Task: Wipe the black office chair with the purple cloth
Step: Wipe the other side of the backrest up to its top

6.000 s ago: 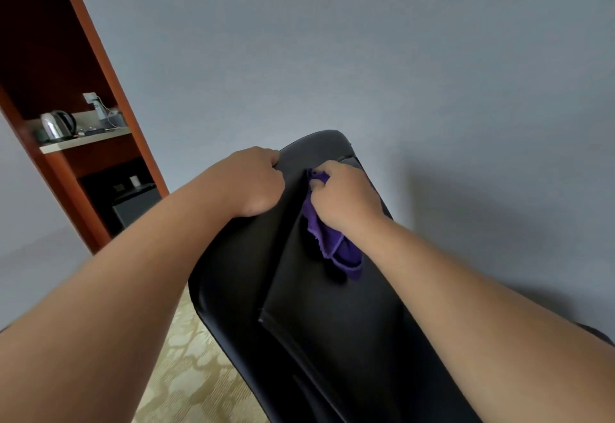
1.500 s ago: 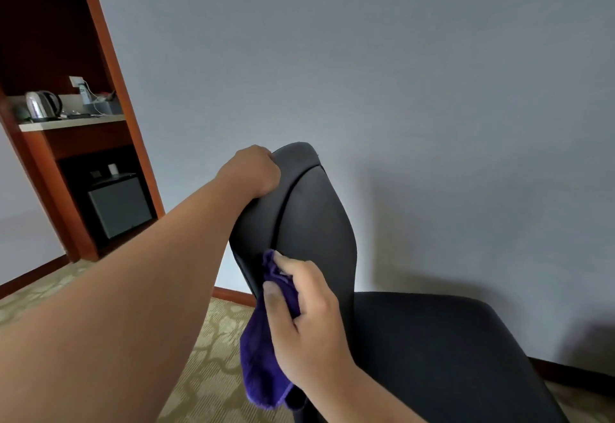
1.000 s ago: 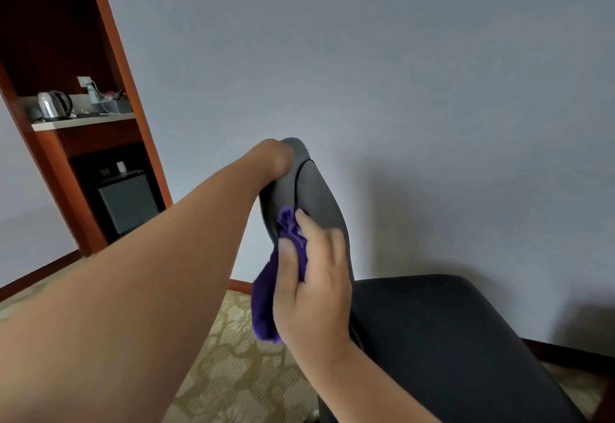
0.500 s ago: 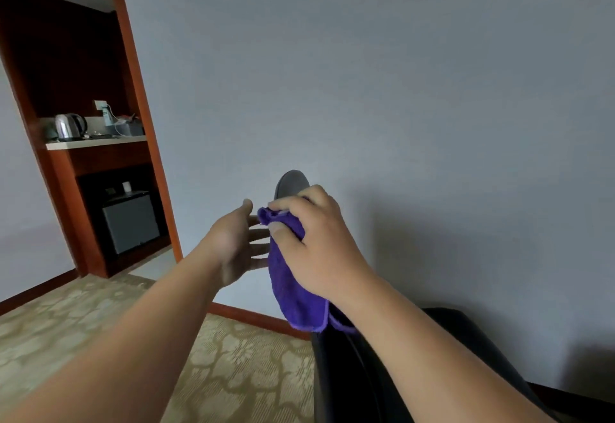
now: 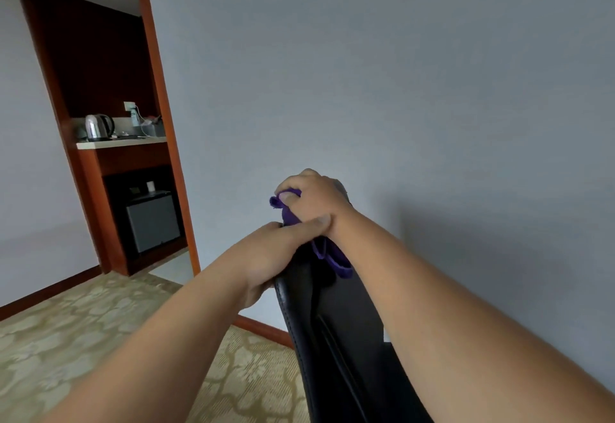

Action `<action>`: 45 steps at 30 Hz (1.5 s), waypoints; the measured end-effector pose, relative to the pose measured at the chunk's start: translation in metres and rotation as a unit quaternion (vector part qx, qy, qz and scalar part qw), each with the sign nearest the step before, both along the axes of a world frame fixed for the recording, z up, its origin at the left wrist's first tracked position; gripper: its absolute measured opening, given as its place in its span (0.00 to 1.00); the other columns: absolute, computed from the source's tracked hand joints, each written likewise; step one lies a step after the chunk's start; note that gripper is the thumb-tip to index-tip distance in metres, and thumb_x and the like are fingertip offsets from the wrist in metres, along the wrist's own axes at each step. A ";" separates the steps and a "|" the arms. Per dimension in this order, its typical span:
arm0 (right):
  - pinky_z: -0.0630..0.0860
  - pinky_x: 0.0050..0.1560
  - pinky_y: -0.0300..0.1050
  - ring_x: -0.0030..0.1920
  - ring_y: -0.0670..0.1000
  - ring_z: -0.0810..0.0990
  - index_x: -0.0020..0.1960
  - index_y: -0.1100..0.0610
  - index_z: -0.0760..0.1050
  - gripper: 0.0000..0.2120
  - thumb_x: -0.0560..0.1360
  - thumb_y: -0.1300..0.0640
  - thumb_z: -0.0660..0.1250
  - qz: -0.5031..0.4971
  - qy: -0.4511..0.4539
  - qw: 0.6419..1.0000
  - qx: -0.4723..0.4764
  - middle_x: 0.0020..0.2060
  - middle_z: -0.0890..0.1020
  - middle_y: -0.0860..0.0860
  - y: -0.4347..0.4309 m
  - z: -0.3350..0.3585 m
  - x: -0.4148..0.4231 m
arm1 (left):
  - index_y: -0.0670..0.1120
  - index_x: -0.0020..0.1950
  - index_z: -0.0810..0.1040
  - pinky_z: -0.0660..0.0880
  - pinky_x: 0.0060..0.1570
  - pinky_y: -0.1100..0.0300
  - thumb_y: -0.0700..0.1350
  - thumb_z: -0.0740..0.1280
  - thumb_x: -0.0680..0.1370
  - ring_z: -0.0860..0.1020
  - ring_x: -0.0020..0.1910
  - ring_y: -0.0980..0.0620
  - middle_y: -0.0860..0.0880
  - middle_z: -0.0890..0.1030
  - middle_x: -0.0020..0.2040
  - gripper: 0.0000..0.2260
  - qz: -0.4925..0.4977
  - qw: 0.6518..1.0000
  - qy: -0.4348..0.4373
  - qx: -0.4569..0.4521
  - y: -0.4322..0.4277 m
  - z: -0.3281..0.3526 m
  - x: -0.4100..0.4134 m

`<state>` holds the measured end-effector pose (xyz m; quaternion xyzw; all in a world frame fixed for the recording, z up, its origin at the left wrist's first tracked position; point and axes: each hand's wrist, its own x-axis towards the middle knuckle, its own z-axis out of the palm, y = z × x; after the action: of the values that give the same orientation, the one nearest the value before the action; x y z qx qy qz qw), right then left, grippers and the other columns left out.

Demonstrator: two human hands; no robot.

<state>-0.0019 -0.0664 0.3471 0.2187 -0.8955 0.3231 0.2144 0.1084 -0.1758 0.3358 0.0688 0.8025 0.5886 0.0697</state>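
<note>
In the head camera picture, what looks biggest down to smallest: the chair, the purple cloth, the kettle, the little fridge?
1. chair, closest to the camera.
2. fridge.
3. cloth and kettle look about alike: the cloth is mostly hidden by the right hand, the kettle is far away.

Two bare arms, converging, both hands gripping.

We record the left hand (image 5: 273, 256) at the end of a forearm that enters from the lower left. Its thumb lies flat and touches the right wrist, and its fingers curl round the edge of the black office chair (image 5: 332, 322). We record the right hand (image 5: 314, 201) just above it, forearm entering from the lower right, knuckles up, fingers curled round the purple cloth (image 5: 334, 261). Both forearms are bare and extended.
</note>
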 end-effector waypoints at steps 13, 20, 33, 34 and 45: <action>0.66 0.59 0.54 0.60 0.56 0.70 0.52 0.44 0.81 0.14 0.77 0.53 0.58 -0.129 -0.026 0.991 0.034 0.57 0.79 0.46 0.040 0.005 -0.174 | 0.56 0.63 0.79 0.80 0.58 0.49 0.45 0.71 0.78 0.86 0.49 0.51 0.54 0.87 0.51 0.14 0.044 0.979 0.048 -0.191 -0.026 0.001 -0.089; 0.63 0.53 0.54 0.52 0.56 0.74 0.47 0.51 0.81 0.13 0.68 0.54 0.60 -0.167 -0.118 0.967 0.154 0.48 0.79 0.50 0.086 0.016 -0.272 | 0.59 0.64 0.79 0.78 0.61 0.49 0.50 0.73 0.70 0.86 0.52 0.52 0.54 0.87 0.53 0.22 0.014 0.990 0.033 -0.138 -0.036 -0.003 -0.103; 0.78 0.57 0.51 0.49 0.55 0.82 0.48 0.50 0.82 0.08 0.78 0.51 0.64 -0.087 -0.093 0.955 -0.269 0.48 0.84 0.50 0.169 -0.037 -0.337 | 0.62 0.54 0.85 0.77 0.60 0.38 0.53 0.77 0.56 0.86 0.51 0.39 0.43 0.87 0.53 0.26 -0.001 0.998 0.043 -0.049 -0.041 -0.013 -0.124; 0.78 0.58 0.50 0.51 0.54 0.82 0.50 0.50 0.83 0.09 0.78 0.52 0.64 -0.087 -0.087 0.956 -0.266 0.49 0.84 0.50 0.170 -0.037 -0.337 | 0.62 0.54 0.85 0.77 0.60 0.38 0.53 0.77 0.55 0.86 0.51 0.39 0.44 0.87 0.53 0.26 -0.003 0.998 0.041 -0.051 -0.040 -0.012 -0.122; 0.66 0.71 0.57 0.70 0.62 0.68 0.77 0.41 0.63 0.23 0.82 0.44 0.52 -0.183 -0.083 0.971 -0.128 0.74 0.65 0.52 0.186 -0.065 -0.308 | 0.57 0.74 0.66 0.74 0.54 0.60 0.64 0.62 0.79 0.77 0.57 0.55 0.56 0.76 0.63 0.25 0.080 0.836 0.161 -0.518 0.015 0.021 -0.120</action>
<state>-0.3100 0.1200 0.2822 -0.0058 -0.8863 0.4070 0.2209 -0.0114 -0.1611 0.3567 0.0523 0.9927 0.0711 -0.0823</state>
